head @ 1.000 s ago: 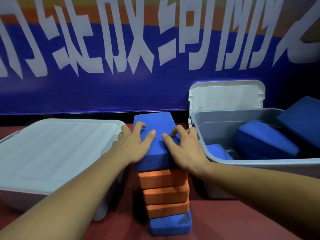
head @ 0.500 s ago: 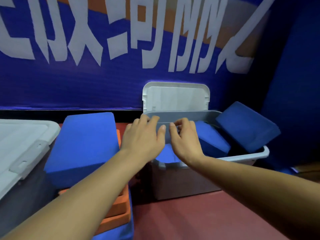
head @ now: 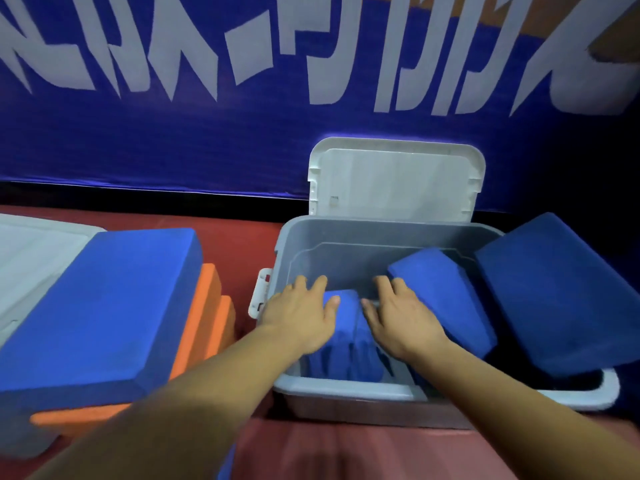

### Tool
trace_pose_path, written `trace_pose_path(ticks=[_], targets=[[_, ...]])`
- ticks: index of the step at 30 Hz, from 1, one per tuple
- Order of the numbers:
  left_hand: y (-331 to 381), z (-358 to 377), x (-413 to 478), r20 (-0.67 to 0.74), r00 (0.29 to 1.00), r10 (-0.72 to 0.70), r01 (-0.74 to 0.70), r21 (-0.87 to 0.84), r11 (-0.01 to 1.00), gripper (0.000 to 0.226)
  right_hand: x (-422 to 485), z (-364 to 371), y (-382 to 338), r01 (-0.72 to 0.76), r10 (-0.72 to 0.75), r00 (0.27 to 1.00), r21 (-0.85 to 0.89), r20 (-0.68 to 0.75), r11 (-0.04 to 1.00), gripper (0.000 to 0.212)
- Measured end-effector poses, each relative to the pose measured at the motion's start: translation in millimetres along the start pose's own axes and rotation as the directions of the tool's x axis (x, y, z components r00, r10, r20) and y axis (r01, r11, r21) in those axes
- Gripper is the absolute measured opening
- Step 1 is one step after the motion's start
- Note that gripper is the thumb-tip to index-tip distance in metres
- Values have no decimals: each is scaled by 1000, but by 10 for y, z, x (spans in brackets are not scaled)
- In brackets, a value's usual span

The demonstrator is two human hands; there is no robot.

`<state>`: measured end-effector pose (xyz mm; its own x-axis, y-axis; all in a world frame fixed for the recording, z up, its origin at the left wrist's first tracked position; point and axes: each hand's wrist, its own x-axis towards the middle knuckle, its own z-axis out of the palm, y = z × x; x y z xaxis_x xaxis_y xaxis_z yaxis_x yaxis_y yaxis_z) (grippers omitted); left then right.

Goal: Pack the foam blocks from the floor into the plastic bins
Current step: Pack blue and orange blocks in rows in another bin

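An open grey plastic bin (head: 374, 233) stands on the red floor with several blue foam blocks inside. My left hand (head: 299, 311) and my right hand (head: 401, 315) reach into it, fingers spread, resting on upright blue blocks (head: 346, 341) at the bin's left end. A tilted blue block (head: 446, 296) leans just right of my right hand. A larger blue block (head: 568, 292) lies across the bin's right rim. To the left stands a stack of blocks: a blue one (head: 100, 313) on top, orange ones (head: 204, 323) beneath.
The bin's white lid (head: 398, 181) leans upright against the blue banner wall behind it. A second bin with a white lid (head: 31, 258) shut sits at the far left, beside the stack. Red floor (head: 346, 455) lies in front of the open bin.
Both hands left the top of the blue block on the stack, moved right and went down into the open bin. The view swung right and closer to the bin.
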<state>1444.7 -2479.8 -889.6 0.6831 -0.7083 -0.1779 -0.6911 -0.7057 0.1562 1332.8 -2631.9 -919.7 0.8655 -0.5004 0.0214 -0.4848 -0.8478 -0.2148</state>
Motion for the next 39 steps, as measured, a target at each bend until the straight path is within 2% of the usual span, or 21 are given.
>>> trace_pose_path(ticks=[3,7,12,15,19,22,27,30,36,39], targets=[[54,39,158,141,986,-87,81,50,996,61,64,8,131,-103,78,983,145,167,984,50],[195,168,410,207,971,-121,129,-29,991,63,330,129,227,-179,108,924,165,366,970,56],[272,564,796,318,929,-187,229,-98,968,65,643,431,258,-272,142,854,197,500,942,61],[283,838,996,349,904,-248,305,-118,945,65,654,621,345,-337,159,792,204,589,919,62],[210,1192,1154,456,830,-320,443,-192,876,66,515,832,423,-415,172,674,176,719,893,67],[117,1333,1213,477,821,-312,443,-189,876,72,549,983,436,-467,189,612,158,768,870,70],[25,1397,1058,464,853,-239,337,-140,931,75,554,1108,385,-473,156,625,211,765,856,72],[2,1430,1081,493,843,-216,356,-210,911,76,551,1074,402,-495,157,649,256,745,830,71],[22,1085,1099,394,883,-254,385,-302,872,76,513,598,279,-436,138,819,448,557,780,66],[86,847,949,316,921,-230,344,-375,861,76,408,338,208,-385,137,895,582,424,716,64]])
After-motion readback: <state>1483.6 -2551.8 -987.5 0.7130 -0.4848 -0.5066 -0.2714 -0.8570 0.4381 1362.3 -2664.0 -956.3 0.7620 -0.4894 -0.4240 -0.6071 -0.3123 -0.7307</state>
